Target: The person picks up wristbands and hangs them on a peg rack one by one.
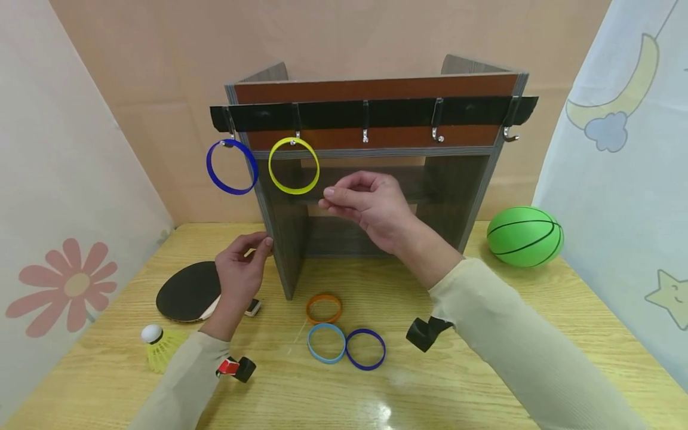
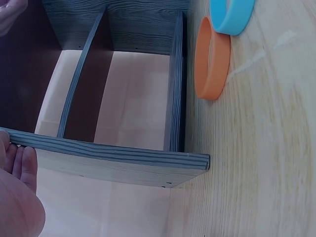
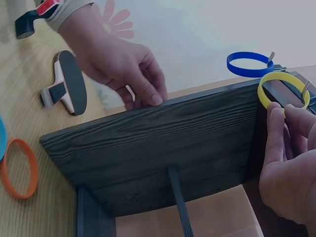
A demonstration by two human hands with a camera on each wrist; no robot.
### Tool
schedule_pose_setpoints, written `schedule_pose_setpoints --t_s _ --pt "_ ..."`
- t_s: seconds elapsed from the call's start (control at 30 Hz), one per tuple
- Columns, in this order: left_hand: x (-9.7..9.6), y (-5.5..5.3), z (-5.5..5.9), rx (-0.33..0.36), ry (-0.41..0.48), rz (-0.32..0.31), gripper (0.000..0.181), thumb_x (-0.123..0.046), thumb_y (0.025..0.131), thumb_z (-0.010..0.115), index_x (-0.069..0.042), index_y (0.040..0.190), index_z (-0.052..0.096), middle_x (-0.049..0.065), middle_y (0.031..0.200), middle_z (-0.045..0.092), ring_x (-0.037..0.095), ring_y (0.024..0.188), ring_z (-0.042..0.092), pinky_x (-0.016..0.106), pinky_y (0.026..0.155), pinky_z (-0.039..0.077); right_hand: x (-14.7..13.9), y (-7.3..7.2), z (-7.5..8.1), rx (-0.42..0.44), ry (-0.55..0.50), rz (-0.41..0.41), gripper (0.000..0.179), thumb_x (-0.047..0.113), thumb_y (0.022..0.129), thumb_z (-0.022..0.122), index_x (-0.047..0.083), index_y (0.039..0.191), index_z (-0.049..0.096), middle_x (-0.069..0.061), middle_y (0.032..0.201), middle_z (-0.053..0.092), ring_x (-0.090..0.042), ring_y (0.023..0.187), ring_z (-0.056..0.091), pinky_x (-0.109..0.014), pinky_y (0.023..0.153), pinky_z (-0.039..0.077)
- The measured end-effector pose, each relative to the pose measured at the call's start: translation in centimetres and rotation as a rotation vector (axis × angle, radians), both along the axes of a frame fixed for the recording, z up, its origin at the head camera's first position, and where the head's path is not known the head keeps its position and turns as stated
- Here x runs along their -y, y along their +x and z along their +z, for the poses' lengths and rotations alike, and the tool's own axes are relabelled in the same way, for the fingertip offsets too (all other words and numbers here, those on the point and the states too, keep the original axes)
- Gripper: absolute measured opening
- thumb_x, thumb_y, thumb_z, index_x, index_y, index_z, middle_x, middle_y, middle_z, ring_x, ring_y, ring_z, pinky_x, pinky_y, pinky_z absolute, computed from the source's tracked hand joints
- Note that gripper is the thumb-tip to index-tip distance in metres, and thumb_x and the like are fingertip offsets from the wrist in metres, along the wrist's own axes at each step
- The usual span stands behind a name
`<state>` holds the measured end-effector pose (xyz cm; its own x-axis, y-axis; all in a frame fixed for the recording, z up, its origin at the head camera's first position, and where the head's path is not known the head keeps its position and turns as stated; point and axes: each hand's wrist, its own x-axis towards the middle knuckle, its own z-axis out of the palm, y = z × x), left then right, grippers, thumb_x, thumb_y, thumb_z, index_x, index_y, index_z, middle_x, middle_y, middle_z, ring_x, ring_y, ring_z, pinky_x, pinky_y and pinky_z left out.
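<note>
A blue wristband [image 1: 208, 167] hangs from the leftmost hook of the black hook strip [image 1: 330, 114] on a small grey wooden shelf. On the second hook hangs a yellow wristband [image 1: 271, 173]. My right hand [image 1: 371, 206] is raised just right of the yellow band, thumb and fingers loosely bent with nothing between them; in the right wrist view its fingertips overlap the band's lower edge. Lower down, my left hand [image 1: 242, 263] grips the front edge of the shelf's left side panel [image 3: 163, 128], thumb on the edge and fingers on the outer face.
Orange [image 1: 309, 310], light blue [image 1: 310, 343] and dark blue [image 1: 349, 352] wristbands lie on the table before the shelf. A black table tennis bat [image 1: 185, 289] and a yellow shuttlecock [image 1: 161, 349] lie at left. At right sits a green ball [image 1: 524, 236]. Three hooks right of the yellow band hold nothing.
</note>
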<state>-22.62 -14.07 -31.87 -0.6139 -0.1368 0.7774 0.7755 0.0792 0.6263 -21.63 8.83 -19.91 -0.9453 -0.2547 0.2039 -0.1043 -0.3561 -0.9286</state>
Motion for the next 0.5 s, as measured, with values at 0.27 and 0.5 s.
schedule_pose_setpoints --t_s 0.27,0.5 --pt "0.0 0.0 0.0 0.006 0.004 0.007 0.008 0.021 0.082 0.059 0.022 0.090 0.060 0.024 0.078 0.064 0.011 0.066 0.062 0.018 0.063 0.054 -0.8 0.7 -1.1 -0.008 0.139 -0.002 0.009 -0.001 0.086 0.068 -0.004 0.089 0.060 -0.023 0.092 0.064 -0.025 0.077 0.067 -0.033 0.074 0.056" --pt "0.4 -0.9 -0.9 -0.001 0.009 0.010 0.009 0.020 0.082 0.060 0.019 0.090 0.062 0.018 0.079 0.066 0.010 0.068 0.062 0.019 0.062 0.054 -1.8 1.5 -2.6 0.002 0.228 -0.009 0.010 -0.002 0.084 0.069 -0.003 0.089 0.060 -0.016 0.088 0.064 -0.022 0.073 0.067 -0.031 0.071 0.056"
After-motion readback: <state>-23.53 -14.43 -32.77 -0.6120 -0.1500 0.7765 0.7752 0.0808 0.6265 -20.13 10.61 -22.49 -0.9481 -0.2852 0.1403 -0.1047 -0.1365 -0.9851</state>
